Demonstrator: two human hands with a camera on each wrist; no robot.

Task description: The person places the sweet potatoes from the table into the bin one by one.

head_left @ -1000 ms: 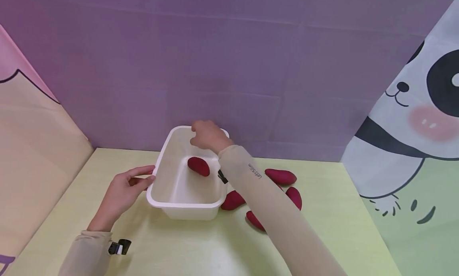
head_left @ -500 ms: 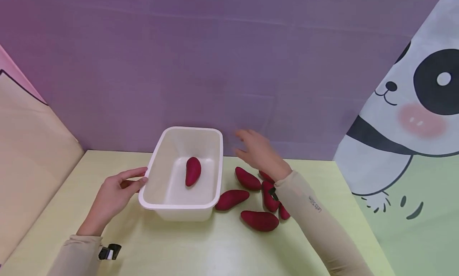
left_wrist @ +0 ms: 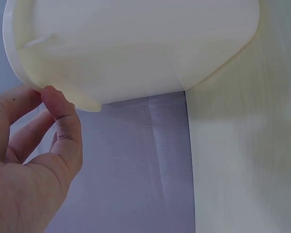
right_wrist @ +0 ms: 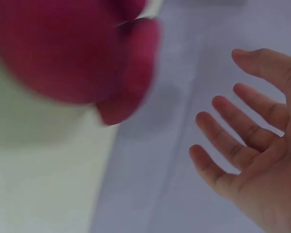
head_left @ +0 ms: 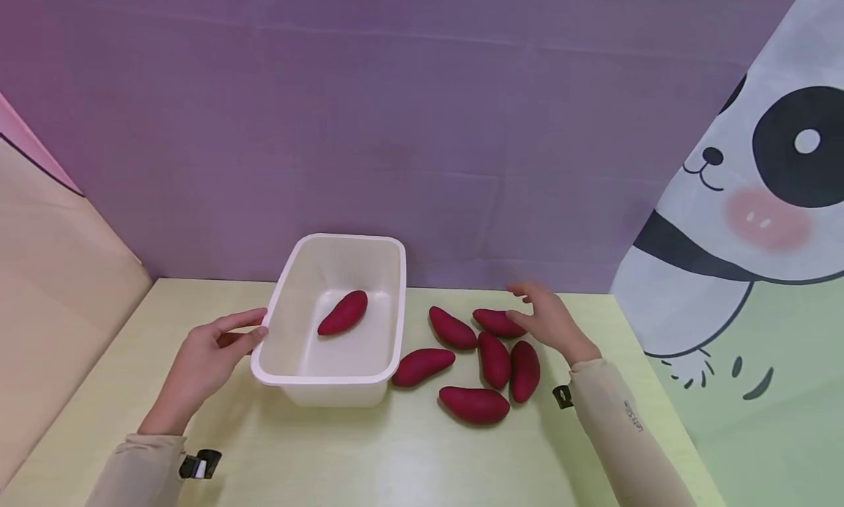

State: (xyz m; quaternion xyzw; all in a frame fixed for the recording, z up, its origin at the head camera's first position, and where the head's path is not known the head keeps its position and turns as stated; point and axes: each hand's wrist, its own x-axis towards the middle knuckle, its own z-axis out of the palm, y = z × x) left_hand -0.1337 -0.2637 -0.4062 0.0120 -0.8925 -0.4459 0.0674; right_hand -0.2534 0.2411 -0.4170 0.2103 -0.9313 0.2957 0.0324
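My left hand (head_left: 207,357) pinches the left rim of a white plastic bin (head_left: 328,380), thumb and fingertips at its edge. The left wrist view shows the same hand (left_wrist: 41,136) at the lip of the bin (left_wrist: 116,63). Inside the bin lies one dark red sweet potato (head_left: 343,313). My right hand (head_left: 550,322) is over the back right of the sweet potato group, its thumb overlapping the rearmost sweet potato (head_left: 496,322). In the right wrist view, that hand (right_wrist: 262,136) has spread fingers and holds nothing; a sweet potato (right_wrist: 58,48) looms large at upper left.
Several more sweet potatoes lie on the pale table (head_left: 316,456) right of the bin, among them one beside its wall (head_left: 422,366) and one nearest the front (head_left: 475,404). A purple cloth backdrop (head_left: 395,126) rises behind the table; a panda-print cloth (head_left: 778,221) hangs at right.
My right hand has moved from over the bin rightward to the back sweet potato. The sweet potato in the bin has turned. My left hand stays at the rim.
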